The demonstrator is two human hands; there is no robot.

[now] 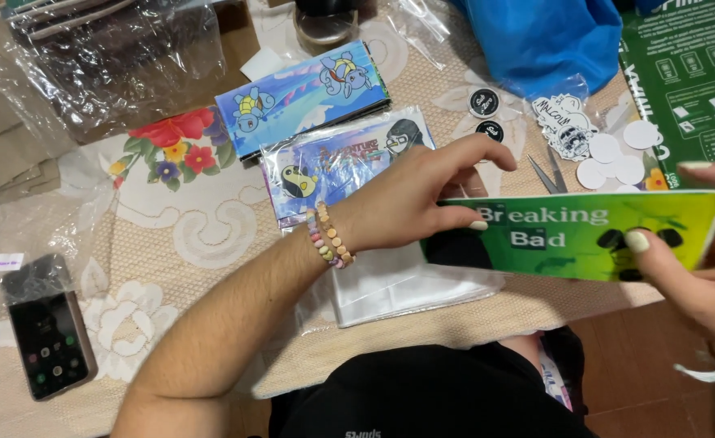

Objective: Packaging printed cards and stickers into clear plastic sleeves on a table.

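both my hands pinch a green card (577, 235) held over the table's near edge: left hand (422, 199) grips its left end, right hand (698, 268) its right end, thumb on the face. right hand is cut off by the frame edge. a clear sleeve (398, 284) lies just under the card, partly hidden. blue cards (305, 97) lie beyond, scissors (546, 172) near, phone (49, 341) well apart at far left. tablecloth (187, 219) is crowded, with little open room.
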